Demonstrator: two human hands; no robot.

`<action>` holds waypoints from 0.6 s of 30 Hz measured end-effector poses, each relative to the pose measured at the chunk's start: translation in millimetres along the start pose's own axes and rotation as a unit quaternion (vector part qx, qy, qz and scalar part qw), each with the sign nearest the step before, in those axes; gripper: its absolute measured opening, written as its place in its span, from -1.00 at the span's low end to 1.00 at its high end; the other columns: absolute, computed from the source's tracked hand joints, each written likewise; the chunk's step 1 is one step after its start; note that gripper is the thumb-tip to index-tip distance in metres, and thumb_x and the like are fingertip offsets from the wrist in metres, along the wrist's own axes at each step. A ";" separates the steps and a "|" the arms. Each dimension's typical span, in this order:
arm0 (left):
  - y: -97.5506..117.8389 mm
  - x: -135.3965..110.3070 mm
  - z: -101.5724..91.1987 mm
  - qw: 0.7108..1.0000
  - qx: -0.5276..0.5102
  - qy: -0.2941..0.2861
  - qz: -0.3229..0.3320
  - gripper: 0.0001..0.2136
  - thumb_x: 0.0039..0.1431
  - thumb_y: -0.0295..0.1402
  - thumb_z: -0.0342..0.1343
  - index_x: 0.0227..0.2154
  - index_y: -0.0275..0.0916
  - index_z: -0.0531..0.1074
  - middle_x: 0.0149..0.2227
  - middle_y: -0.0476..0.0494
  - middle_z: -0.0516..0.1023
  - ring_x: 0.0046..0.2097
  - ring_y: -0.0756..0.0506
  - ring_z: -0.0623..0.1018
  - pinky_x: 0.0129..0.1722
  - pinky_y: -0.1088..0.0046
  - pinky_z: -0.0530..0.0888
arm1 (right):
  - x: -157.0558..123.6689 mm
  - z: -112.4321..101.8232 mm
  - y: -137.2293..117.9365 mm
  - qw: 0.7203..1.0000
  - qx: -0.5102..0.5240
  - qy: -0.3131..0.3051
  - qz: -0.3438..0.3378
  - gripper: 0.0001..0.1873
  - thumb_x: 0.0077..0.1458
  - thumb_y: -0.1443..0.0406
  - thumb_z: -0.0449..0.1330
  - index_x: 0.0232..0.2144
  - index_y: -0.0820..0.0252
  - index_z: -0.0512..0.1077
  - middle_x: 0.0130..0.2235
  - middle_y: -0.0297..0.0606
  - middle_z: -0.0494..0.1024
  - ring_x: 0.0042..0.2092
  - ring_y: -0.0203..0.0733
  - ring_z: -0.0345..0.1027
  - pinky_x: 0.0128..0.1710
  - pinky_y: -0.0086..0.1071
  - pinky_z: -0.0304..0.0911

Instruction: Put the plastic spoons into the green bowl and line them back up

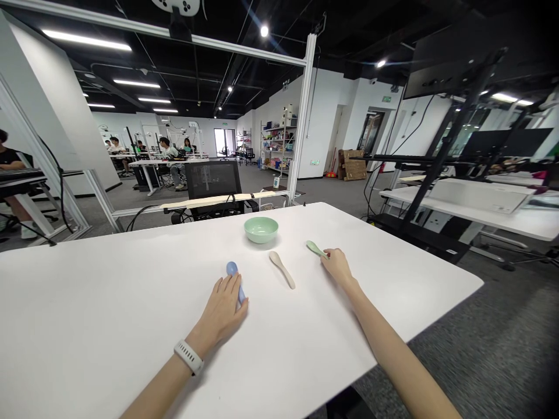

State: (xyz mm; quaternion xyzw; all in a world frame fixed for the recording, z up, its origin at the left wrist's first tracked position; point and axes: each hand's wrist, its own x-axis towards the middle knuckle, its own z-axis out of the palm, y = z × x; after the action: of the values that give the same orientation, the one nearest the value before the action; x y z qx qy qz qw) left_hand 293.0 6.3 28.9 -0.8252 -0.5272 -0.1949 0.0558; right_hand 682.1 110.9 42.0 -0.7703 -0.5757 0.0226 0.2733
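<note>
My left hand [222, 309] rests on a pale blue plastic spoon [232, 269], its fingers curled over the handle and only the bowl of the spoon showing beyond them. My right hand [336, 266] pinches the handle of a mint green plastic spoon [315, 248] between fingers and thumb. Between the hands, a cream plastic spoon [282, 269] lies untouched on the white table [131, 285]. A mint green bowl [261, 229] stands near the far edge, apart from all the spoons. Its inside is barely visible. A white band watch [188, 357] circles my left wrist.
An aluminium frame [302, 116] stands beyond the table, with a dark monitor [212, 180] behind the far edge. Another white desk [463, 206] stands to the right under black stands. Several people sit at workstations in the background.
</note>
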 end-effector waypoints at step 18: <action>2.2 -0.1 -3.8 1.000 0.015 0.013 0.013 -0.48 0.38 -0.24 -0.08 0.32 -0.28 0.38 0.37 -0.39 0.51 0.37 -0.34 0.48 0.46 -0.11 0.25 | -8.4 -19.5 -23.3 0.991 0.074 0.115 -0.016 -0.53 0.24 0.27 0.19 0.16 0.30 0.55 0.12 0.16 0.50 0.17 0.23 0.34 0.22 0.02 0.24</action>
State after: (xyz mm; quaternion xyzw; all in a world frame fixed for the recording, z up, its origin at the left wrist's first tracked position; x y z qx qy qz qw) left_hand 293.9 4.1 32.6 -0.8287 -0.5184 -0.1964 0.0776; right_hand 665.7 100.0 66.7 -0.7362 -0.5497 -0.0279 0.3937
